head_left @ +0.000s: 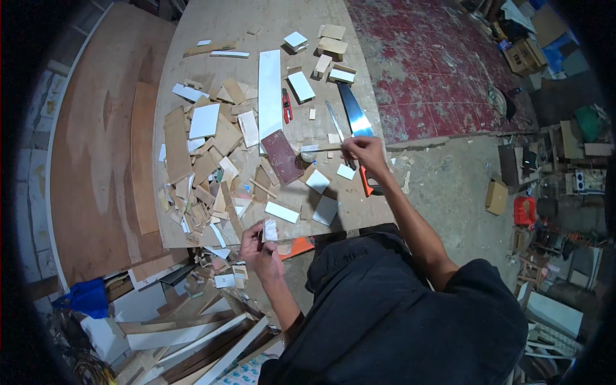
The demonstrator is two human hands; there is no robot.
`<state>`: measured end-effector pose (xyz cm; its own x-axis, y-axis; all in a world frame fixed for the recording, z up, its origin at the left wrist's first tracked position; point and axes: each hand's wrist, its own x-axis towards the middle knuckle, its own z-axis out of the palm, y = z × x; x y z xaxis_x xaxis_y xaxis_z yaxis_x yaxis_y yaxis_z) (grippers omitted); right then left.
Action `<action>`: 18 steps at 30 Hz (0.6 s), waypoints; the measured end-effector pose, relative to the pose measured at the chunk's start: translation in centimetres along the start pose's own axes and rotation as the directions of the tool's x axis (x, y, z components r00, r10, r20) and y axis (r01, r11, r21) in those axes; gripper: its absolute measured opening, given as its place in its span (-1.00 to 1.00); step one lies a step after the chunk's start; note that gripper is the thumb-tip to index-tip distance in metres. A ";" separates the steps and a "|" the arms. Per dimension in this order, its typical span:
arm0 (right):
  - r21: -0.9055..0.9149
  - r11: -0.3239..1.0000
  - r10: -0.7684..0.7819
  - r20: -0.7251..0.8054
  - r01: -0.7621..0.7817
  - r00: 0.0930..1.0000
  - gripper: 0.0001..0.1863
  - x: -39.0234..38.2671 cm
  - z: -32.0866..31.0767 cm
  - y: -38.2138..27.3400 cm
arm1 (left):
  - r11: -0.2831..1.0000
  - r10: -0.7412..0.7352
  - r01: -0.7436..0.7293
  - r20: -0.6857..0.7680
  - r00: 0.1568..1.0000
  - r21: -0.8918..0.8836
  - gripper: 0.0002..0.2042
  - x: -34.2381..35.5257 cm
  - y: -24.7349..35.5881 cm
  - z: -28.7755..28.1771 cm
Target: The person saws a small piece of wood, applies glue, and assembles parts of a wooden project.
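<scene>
My left hand (264, 253) grips a small white-topped block (269, 231) just off the worktable's near edge. My right hand (362, 152) pinches a thin flat wooden stick (324, 147) whose far end is over a small container (310, 156) of pale material. Under and beside that hand lie a handsaw (355, 112) with an orange handle (367, 184) and a narrow blade (333, 117). A red-and-black tool (287, 105) rests beside a long white board (269, 83); a maroon sheet (282, 157) lies over the board's lower end.
Wood offcuts (199, 167) crowd the worktable (212, 16)'s left part. A large plywood sheet (96, 160) stands at left, with stacked boards (167, 327) below. A red-tiled floor (423, 70) is at upper right; a cardboard box (495, 196) and red crate (524, 210) are at right.
</scene>
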<state>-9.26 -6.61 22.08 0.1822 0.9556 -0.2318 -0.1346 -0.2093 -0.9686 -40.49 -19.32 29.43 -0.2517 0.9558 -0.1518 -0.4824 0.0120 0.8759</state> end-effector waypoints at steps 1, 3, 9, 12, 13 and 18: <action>0.033 0.999 -0.028 0.050 0.026 0.998 -0.80 -1.4 -1.0 -1.5 | 0.999 0.017 -0.017 0.008 1.000 0.030 -0.45 0.2 -0.2 0.8; 0.099 0.995 -0.005 0.054 -0.001 0.999 -0.81 -4.6 -1.9 -4.7 | 0.997 0.037 -0.037 0.008 0.999 0.060 -0.48 0.5 -0.2 2.3; 0.302 0.953 -0.060 0.117 0.022 0.991 -0.83 -11.5 -4.1 -10.6 | 1.000 0.017 -0.014 0.194 0.981 -0.014 -0.40 0.7 1.3 7.8; 0.332 0.942 -0.104 0.132 0.054 0.986 -0.82 -13.2 -4.6 -12.0 | 0.999 0.041 -0.031 0.275 0.960 -0.041 -0.42 0.5 1.6 9.3; 0.344 0.933 -0.154 0.129 0.101 0.980 -0.82 -13.5 -4.8 -12.4 | 0.998 0.051 -0.037 0.329 0.943 -0.049 -0.42 0.5 1.6 9.8; 0.361 0.925 -0.175 0.136 0.116 0.975 -0.82 -14.8 -5.9 -13.5 | 0.994 0.106 -0.090 0.413 0.905 -0.058 -0.41 -0.1 2.1 11.4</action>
<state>-4.36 -19.18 38.09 0.0692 0.9966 -0.0440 -0.4552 -0.0077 -0.8903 -31.92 -16.07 36.51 0.0673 0.9872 0.1446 -0.5055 -0.0912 0.8580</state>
